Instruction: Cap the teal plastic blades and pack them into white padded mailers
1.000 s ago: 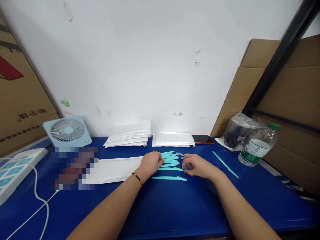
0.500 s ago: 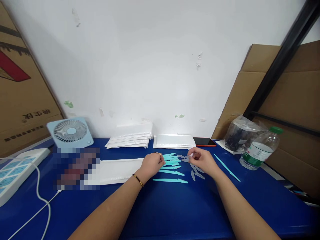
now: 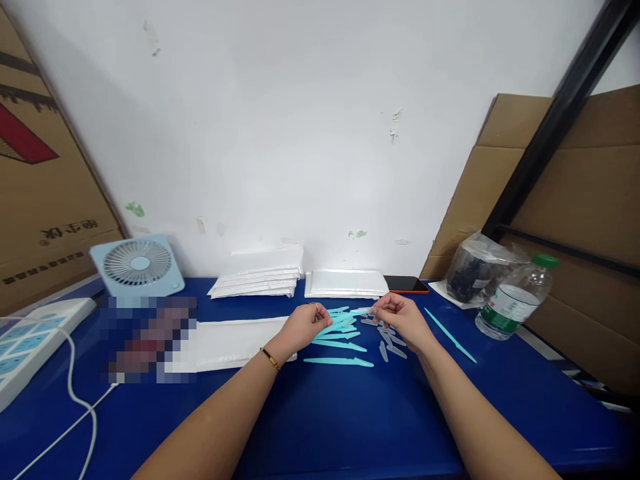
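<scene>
R hand (image 3: 400, 319), fingertips pinched, has just brought clear cap (image 3: 364, 311) to tip of teal razor (image 3: 344, 319) in L hand's (image 3: 303, 328) pinch, twd desk's (image 3: 350, 413) back edge; parts apparently now meet.

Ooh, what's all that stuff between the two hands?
In the head view, a heap of thin turquoise sticks lies there, nearer the left hand, with some small clear pieces nearer the right hand.

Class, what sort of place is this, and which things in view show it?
Probably a small workshop or storeroom: slim turquoise tools lie on a blue table, white packets are stacked by the wall, and cardboard stands on both sides.
</scene>
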The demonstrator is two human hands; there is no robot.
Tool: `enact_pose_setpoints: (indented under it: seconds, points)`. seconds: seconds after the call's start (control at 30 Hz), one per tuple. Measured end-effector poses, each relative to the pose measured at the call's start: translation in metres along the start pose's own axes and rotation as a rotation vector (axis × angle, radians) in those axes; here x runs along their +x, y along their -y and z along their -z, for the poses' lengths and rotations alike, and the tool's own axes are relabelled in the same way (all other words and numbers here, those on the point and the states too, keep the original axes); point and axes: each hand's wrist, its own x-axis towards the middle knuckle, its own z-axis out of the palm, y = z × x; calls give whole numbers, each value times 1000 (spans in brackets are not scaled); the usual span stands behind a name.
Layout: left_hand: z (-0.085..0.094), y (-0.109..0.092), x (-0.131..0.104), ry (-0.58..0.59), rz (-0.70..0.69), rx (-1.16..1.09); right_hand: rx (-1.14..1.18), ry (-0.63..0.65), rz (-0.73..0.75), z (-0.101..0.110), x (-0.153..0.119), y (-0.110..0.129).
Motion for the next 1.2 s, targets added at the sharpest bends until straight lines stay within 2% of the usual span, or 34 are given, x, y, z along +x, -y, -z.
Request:
enact_pose_setpoints:
  seconds: [0.2, 0.33, 0.4, 0.5, 0.57, 0.67, 0.73, 0.87, 0.97, 1.1, 1.2]
  points:
    - [2, 0, 2, 12, -42, 16, -50, 113, -31, -3, -2, 4]
    - [22, 10, 5, -34, 21, 110, -346, 180, 67, 12, -4, 9]
    - [34, 19, 5, -90, 61, 199, -498, 315, 142, 20, -7, 11]
    - [48, 33, 4, -145, 130, 360, -627, 558, 134, 25, -11, 12]
    - [51, 38, 4, -154, 168, 430, -674, 619, 116, 23, -13, 11]
    - [44, 35, 4, -169, 174, 458, -705, 649, 104, 18, -14, 10]
    - [35, 28, 4, -157, 107, 438, -714, 659, 103, 16, -15, 11]
    - [14, 9, 0, -51, -77, 363, -736, 626, 156, 16, -16, 15]
    - [1, 2, 0, 18, -112, 404, -730, 604, 151, 16, -15, 12]
    - [-3, 3, 2, 38, -126, 444, -703, 570, 156, 12, -12, 1]
    - [-3, 4, 3, 30, -143, 481, -784, 461, 232, 6, -9, -7]
